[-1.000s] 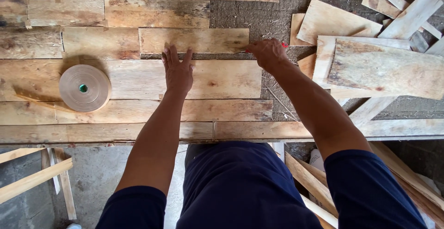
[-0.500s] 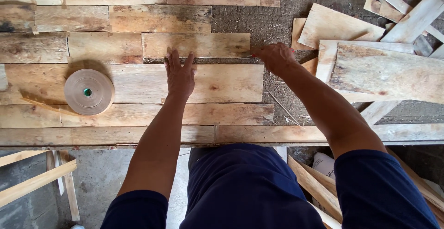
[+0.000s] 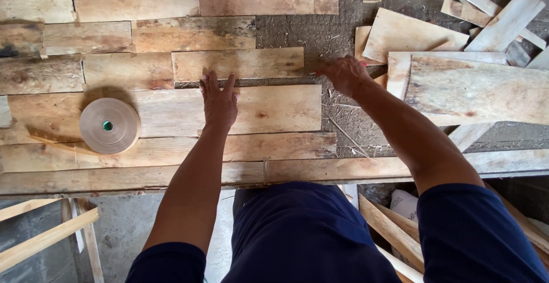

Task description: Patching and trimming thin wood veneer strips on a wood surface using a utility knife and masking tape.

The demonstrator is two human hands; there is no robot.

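Note:
Thin wooden veneer sheets lie in rows on a rough work surface. My left hand (image 3: 219,101) rests flat, fingers together, on a wide veneer sheet (image 3: 274,108), fingertips at the lower edge of a narrower sheet (image 3: 240,64) above it. Over at the right end of that narrower sheet is my right hand (image 3: 345,74), palm down with fingers loosely spread, touching the bare surface beside the sheet's edge. Neither hand holds anything.
A roll of brown tape (image 3: 109,126) lies on the veneer left of my left hand. A loose pile of veneer pieces (image 3: 474,88) sits at the right. A long wooden strip (image 3: 343,168) runs along the table's near edge. Wooden slats (image 3: 46,237) lie on the floor below.
My right hand has slid slightly off the narrower sheet's right end toward the bare surface. The left hand stays flat in the same spot. The view has shifted a little.

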